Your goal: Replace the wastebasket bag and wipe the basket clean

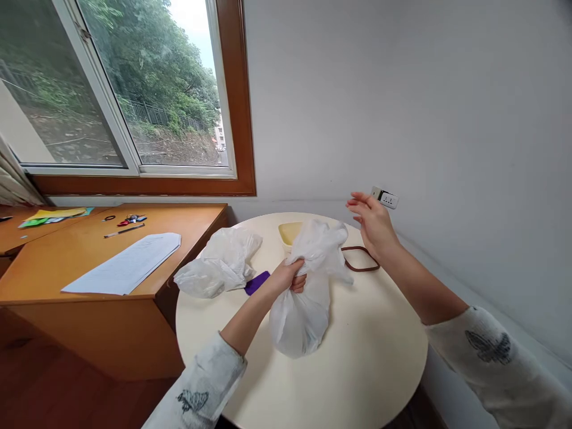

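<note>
My left hand (290,277) is closed around the gathered neck of a white plastic bag (300,325). The bag's lower part bulges over the round table, and its loose top spreads above my fist; its contents are hidden. Raised to the right of the bag, my right hand (373,223) has its fingers apart and holds nothing. Below it on the table lies a brown loop (361,268), perhaps a cord or band. A pale yellow container (288,233) stands behind the bag, partly covered by it.
On the round cream table (357,369), a second white plastic bag (223,262) lies at the left beside a purple item (257,282). The wooden desk (196,223) to the left bears papers (127,262), a pen (124,230) and keys (131,219). A wall socket (388,199) is behind my right hand.
</note>
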A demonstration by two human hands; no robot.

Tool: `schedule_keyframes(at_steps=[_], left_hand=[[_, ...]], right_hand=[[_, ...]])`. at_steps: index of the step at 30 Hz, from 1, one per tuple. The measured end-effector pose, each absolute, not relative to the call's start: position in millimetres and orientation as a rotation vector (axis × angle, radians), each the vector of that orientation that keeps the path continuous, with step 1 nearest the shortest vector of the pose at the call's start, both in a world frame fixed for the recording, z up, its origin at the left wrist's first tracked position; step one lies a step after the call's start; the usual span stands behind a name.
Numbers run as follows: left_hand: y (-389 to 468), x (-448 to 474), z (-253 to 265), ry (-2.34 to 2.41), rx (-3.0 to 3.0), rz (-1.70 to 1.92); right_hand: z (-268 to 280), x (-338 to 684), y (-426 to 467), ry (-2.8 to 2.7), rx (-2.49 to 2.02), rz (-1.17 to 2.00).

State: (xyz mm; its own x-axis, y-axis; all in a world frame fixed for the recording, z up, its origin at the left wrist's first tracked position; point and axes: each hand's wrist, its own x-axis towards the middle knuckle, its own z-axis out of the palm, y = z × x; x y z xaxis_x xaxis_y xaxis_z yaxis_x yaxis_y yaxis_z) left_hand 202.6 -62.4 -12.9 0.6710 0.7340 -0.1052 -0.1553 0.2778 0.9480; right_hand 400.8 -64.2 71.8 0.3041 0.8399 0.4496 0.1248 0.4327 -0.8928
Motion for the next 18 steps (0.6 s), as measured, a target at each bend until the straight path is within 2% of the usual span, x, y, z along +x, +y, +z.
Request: schedule_keyframes(at_steps=[5,8,13,18], left_hand=[[-73,204,-4,0.617,1.168,0.616],[-83,202,4,0.633,1.232,0.618],[-87,195,6,0.603,1.265,0.564],[-86,186,5,0.540,1.352,0.537]], right_hand=[[90,362,-112,-2.226,-0.992,0.428],[81,347,-120,-2.616,-0.973,0.372],[55,354,-100,-2.713,-1.084,0.308],[52,367,-86,-2.721,-1.220,0.329]])
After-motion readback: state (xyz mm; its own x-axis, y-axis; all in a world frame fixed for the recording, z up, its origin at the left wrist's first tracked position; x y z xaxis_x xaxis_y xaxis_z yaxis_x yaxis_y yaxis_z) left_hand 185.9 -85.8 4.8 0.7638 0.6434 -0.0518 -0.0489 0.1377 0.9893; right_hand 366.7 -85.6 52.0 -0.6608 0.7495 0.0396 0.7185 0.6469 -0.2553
